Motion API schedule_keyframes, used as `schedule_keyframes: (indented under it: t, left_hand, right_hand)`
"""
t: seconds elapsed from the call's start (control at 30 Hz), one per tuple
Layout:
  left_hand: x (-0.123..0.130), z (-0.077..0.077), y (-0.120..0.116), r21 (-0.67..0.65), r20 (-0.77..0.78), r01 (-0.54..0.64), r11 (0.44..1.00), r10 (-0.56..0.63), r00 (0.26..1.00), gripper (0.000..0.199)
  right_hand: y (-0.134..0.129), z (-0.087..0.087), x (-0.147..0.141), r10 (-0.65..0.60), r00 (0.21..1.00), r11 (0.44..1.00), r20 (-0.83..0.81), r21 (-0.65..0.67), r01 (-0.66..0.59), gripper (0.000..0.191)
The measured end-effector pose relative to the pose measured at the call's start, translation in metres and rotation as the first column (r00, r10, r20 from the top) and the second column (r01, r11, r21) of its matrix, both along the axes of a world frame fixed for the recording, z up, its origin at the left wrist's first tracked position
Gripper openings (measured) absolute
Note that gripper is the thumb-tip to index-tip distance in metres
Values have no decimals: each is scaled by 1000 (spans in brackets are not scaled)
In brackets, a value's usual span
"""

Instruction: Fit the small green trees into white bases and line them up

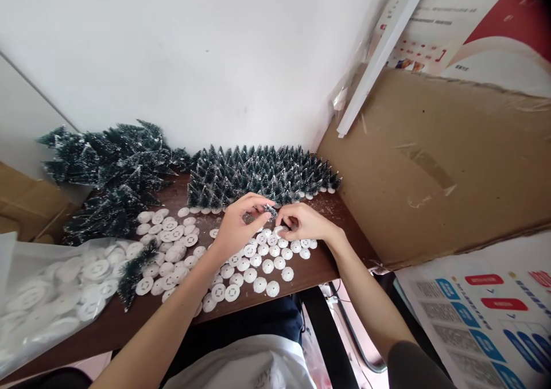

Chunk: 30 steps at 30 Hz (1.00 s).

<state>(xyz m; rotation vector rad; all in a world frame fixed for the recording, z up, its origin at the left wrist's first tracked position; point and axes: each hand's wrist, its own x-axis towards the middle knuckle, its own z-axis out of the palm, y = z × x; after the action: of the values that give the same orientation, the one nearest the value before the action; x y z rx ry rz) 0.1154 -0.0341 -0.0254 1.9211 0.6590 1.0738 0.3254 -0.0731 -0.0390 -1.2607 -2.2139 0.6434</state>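
Observation:
Near the middle of the brown table, my left hand (241,225) pinches a small snowy green tree (270,210) between thumb and fingers. Close on its right, my right hand (305,222) has its fingers curled round a white round base (280,230) just below the tree. Whether tree and base touch is hard to tell. Loose white discs (249,275) lie below and left of my hands. Behind them, small trees (258,171) stand upright in dense rows, with white bases showing along the front and right edges.
Unsorted trees (116,165) are heaped at the back left. A clear plastic bag (55,297) of white discs lies at the front left, with loose trees (135,271) beside it. A cardboard sheet (430,165) borders the table's right side, and a white wall (193,50) its back.

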Motion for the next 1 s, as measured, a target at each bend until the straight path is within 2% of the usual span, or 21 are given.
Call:
schedule_keyframes:
  t: [0.1, 0.2, 0.4, 0.47, 0.6, 0.8, 1.0]
  left_hand:
    - [0, 0, 0, -3, 5, -8, 1000, 8, 1000, 17]
    - [0, 0, 0, -17, 22, -23, 1000, 23, 999, 16]
    - [-2, 0, 2, -100, 103, -70, 993, 80, 991, 16]
    - [-2, 0, 2, -157, 117, -78, 985, 97, 988, 17]
    - [-1, -1, 2, -264, 130, -43, 964, 79, 988, 19]
    - [-1, -2, 1, -326, 113, -17, 945, 57, 992, 23]
    - [-1, -2, 2, -288, 106, -9, 958, 41, 994, 23]
  right_hand:
    - [1, 0, -1, 44, 998, 998, -48, 38, -43, 10]
    - [1, -1, -3, 56, 995, 998, -77, 21, -54, 8]
    - [1, -2, -6, 3, 986, 1000, -169, 16, 0, 14]
    - [0, -3, -6, -28, 955, 999, -295, -51, 14, 18]
    - [0, -4, -8, -61, 849, 982, -524, -186, -44, 32]
    - [1, -7, -10, -61, 795, 981, -603, -182, -62, 36]
    - [3, -7, -11, -79, 776, 982, -626, -181, -45, 34]
